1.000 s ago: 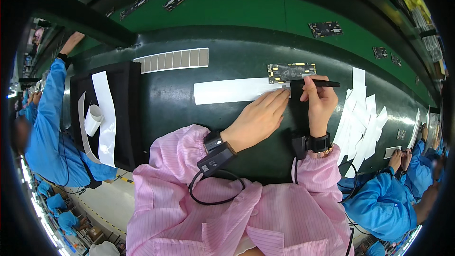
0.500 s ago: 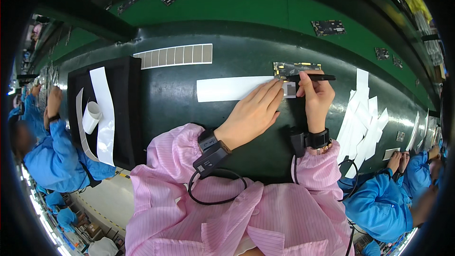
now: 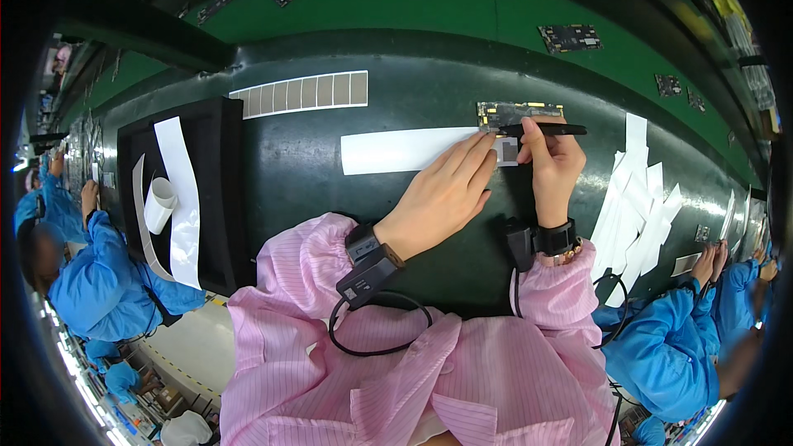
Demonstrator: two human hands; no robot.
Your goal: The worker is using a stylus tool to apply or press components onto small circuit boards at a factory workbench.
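- Change, last second: the right hand (image 3: 552,173) has shifted left along the circuit board (image 3: 512,107), bringing the slim black tool (image 3: 568,129) close to the left fingertips. Over the last half second, hardly any movement.
- The grey patch (image 3: 510,151) at the right end of the white strip (image 3: 401,154), largely covered a second ago, now shows more clearly.
- Reading: the work seems gathered at one spot, between strip end and board. Whether the patch is loose or stuck down, cannot tell.
- Left hand (image 3: 446,190): flat, fingers extended and close together, laid over the right part of the strip; grasping nothing visible.
- Right hand: narrow pinch, thumb and fingers closed around the tool, which lies nearly level; its tip points left, exact contact unclear.
- Patch: just right of the left fingertips, just left of the right hand, below the board's near edge.
- Board: flat on the counter (image 3: 314,190), just beyond both hands, its lower right partly hidden by the right fingers.
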